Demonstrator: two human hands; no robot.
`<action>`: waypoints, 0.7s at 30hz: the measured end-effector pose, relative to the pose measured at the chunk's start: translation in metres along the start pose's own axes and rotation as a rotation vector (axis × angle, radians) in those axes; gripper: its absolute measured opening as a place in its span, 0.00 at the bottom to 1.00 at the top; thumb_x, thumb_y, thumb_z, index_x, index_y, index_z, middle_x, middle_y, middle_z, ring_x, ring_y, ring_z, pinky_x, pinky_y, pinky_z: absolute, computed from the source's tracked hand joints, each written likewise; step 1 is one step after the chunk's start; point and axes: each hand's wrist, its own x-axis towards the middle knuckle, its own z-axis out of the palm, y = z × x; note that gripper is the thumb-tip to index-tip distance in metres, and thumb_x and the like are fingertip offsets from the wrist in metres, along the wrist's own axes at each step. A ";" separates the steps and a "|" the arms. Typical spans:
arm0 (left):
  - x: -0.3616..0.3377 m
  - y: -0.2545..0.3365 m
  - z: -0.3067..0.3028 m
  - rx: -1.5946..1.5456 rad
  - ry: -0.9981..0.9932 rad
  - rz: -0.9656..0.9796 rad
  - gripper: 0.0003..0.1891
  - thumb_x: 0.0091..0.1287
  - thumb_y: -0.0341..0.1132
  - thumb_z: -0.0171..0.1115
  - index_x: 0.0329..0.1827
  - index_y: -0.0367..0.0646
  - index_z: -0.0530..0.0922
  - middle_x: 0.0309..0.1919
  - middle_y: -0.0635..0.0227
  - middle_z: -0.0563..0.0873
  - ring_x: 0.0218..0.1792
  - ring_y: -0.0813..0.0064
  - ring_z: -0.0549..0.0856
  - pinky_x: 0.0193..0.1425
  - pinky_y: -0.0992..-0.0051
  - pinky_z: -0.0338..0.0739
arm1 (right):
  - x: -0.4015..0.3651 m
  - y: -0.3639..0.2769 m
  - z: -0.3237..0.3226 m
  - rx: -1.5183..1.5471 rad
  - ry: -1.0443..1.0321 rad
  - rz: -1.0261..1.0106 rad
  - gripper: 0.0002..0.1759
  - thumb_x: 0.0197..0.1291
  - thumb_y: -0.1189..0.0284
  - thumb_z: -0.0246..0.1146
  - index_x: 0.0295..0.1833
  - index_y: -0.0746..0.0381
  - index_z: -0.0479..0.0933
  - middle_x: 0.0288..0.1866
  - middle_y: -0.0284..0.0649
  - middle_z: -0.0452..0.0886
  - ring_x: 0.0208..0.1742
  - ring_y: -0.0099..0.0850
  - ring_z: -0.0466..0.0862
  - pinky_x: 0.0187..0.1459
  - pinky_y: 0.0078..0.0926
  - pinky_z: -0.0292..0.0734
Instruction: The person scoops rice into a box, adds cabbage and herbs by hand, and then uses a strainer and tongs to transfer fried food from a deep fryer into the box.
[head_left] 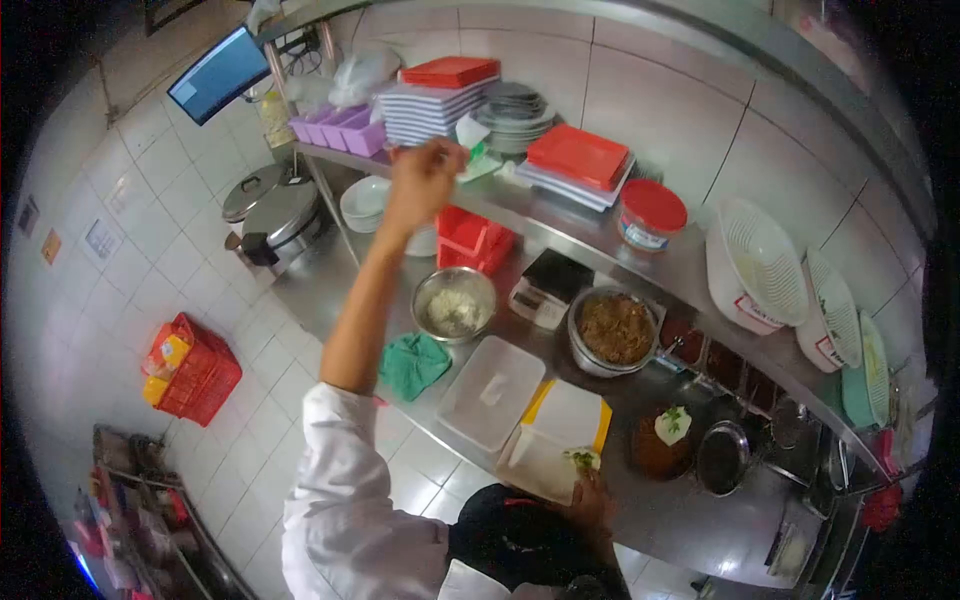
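My left hand (428, 180) is raised at the upper shelf with its fingers curled; what they hold, if anything, I cannot make out. Just beyond it is a white and green item (478, 150). Low on the counter, my right hand (592, 503) has its fingers closed at a small white piece topped with green leaves (581, 459). That piece is over the corner of an opened takeout box (535, 468), whose lid (567, 413) has yellow edges. A similar leaf-topped white portion (672, 425) sits on a round brown dish (655, 452) to the right.
A translucent tub (492, 393), a green cloth (414, 366), a metal bowl of white food (453, 303), a scale (549, 290) and a pot of brown food (613, 332) stand on the counter. The shelf (510, 200) carries red lids (577, 157) and white baskets (755, 265).
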 end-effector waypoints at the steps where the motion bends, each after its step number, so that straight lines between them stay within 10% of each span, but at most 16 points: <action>1: 0.024 0.006 -0.010 -0.036 0.067 0.027 0.06 0.68 0.32 0.61 0.40 0.39 0.83 0.32 0.67 0.86 0.34 0.79 0.84 0.39 0.77 0.78 | -0.008 0.001 -0.006 0.180 -0.022 0.119 0.14 0.64 0.68 0.60 0.53 0.58 0.81 0.54 0.51 0.81 0.53 0.49 0.83 0.48 0.48 0.79; 5: 0.080 0.022 -0.031 -0.019 0.190 0.223 0.04 0.64 0.25 0.61 0.40 0.35 0.81 0.36 0.65 0.87 0.36 0.78 0.85 0.42 0.77 0.79 | -0.033 0.012 -0.027 -0.192 -0.325 0.386 0.12 0.62 0.67 0.63 0.49 0.60 0.83 0.47 0.49 0.84 0.46 0.48 0.85 0.44 0.47 0.80; 12: 0.100 0.016 0.025 -0.071 -0.022 0.331 0.06 0.60 0.25 0.67 0.39 0.39 0.82 0.40 0.67 0.87 0.42 0.77 0.85 0.48 0.75 0.79 | -0.102 0.048 -0.030 0.145 0.003 0.363 0.15 0.56 0.66 0.68 0.47 0.61 0.84 0.36 0.44 0.87 0.35 0.39 0.88 0.38 0.38 0.83; 17: 0.113 0.044 0.136 0.072 -0.419 0.496 0.13 0.60 0.34 0.67 0.48 0.42 0.82 0.47 0.60 0.87 0.48 0.62 0.85 0.55 0.66 0.79 | -0.121 0.067 -0.011 0.427 0.027 0.634 0.14 0.55 0.66 0.69 0.46 0.61 0.85 0.38 0.44 0.88 0.33 0.36 0.89 0.35 0.33 0.84; 21: 0.151 0.017 0.272 0.277 -0.626 0.642 0.20 0.62 0.42 0.64 0.54 0.44 0.81 0.52 0.53 0.85 0.55 0.51 0.83 0.61 0.58 0.76 | -0.078 0.000 -0.053 -0.024 0.002 0.376 0.12 0.58 0.70 0.67 0.47 0.62 0.83 0.39 0.43 0.87 0.35 0.32 0.87 0.37 0.31 0.82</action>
